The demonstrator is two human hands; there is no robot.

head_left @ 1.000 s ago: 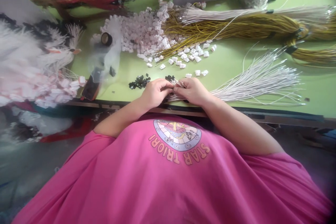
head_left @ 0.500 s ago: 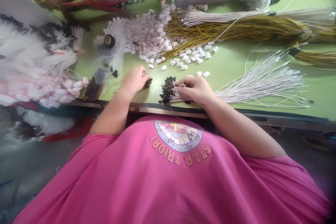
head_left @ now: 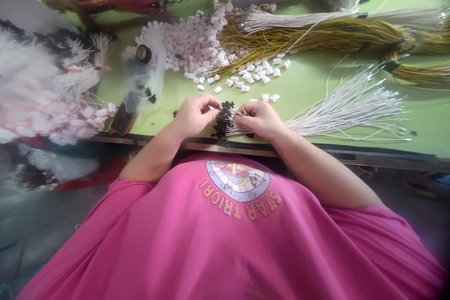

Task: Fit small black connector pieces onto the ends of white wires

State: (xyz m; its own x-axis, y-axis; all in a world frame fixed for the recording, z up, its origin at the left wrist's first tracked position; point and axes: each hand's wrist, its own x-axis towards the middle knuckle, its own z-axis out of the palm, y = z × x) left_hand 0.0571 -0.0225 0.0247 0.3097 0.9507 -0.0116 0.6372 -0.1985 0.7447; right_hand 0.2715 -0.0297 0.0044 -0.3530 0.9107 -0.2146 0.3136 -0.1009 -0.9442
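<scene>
Right hand clamped on white wires; left hand, left of them, by black pieces (closed or not, couldn't tell). Likely fitting pieces; next called for alignment.

Right hand pinching; left hand near, perhaps likewise.

The right hand pinches white wires near their black connectors. The left hand is just beside those connectors, above the green table.
</scene>
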